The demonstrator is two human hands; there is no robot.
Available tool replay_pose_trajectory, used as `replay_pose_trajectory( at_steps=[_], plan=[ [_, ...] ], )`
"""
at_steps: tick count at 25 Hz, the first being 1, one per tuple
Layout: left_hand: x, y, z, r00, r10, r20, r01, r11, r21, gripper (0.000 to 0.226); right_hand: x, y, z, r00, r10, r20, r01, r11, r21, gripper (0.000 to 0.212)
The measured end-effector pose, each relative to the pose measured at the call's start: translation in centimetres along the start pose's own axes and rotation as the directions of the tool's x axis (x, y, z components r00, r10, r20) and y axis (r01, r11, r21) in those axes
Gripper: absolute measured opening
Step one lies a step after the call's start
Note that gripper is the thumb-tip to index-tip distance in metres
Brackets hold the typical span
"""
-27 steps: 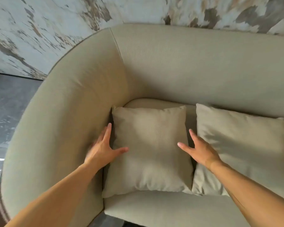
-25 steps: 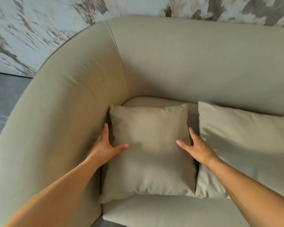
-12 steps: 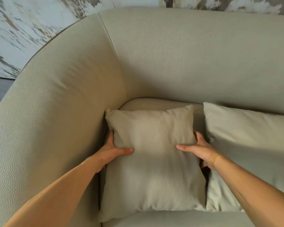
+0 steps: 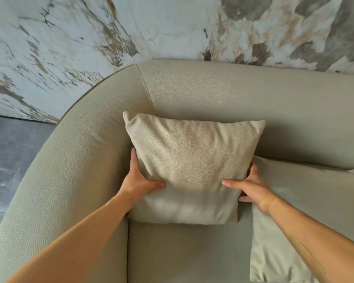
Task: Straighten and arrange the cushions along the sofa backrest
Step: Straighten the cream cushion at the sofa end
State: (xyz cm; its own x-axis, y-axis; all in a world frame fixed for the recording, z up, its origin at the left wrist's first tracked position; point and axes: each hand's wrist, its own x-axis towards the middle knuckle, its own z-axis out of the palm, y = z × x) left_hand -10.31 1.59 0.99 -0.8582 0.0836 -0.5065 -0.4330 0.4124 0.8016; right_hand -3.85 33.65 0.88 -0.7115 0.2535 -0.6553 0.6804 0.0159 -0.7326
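Observation:
A square beige cushion [image 4: 190,160] is held up off the seat, its top edge against the sofa backrest [image 4: 253,94] near the left corner. My left hand [image 4: 140,180] grips its left edge, thumb on the front and fingers behind. On the right edge my right hand [image 4: 251,185] grips the same way. A second, paler cushion [image 4: 307,201] leans against the backrest to the right, partly behind my right forearm.
The sofa's curved left armrest [image 4: 74,170] wraps around close beside the held cushion. The seat [image 4: 182,252] lies bare below it. A marbled wall [image 4: 131,27] rises behind the sofa, and dark floor [image 4: 12,152] shows at the left.
Both hands went from resting open beside the cushion to gripping its side edges. The cushion has since risen off the seat and now sits higher against the backrest.

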Motion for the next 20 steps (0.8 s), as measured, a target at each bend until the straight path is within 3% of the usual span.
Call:
replay_pose_trajectory(
  at_steps=[7, 16, 20],
  plan=[
    [2.3, 3.1, -0.2, 0.986, 0.156, -0.062, -0.153, 0.987, 0.055, 0.122, 0.9, -4.2, -0.1, 0.974, -0.212, -0.078, 0.214, 0.976, 0.025, 0.104],
    [5.4, 4.5, 0.6, 0.997, 0.068, 0.031, -0.071, 0.989, 0.130, 0.121, 2.5, -3.8, -0.5, 0.972, -0.193, -0.137, 0.194, 0.981, -0.009, 0.101],
    [6.5, 5.2, 0.5, 0.998, 0.054, -0.018, -0.052, 0.994, 0.094, 0.120, 3.6, -4.7, -0.1, 0.984, -0.145, -0.108, 0.142, 0.989, -0.031, 0.093]
  ],
)
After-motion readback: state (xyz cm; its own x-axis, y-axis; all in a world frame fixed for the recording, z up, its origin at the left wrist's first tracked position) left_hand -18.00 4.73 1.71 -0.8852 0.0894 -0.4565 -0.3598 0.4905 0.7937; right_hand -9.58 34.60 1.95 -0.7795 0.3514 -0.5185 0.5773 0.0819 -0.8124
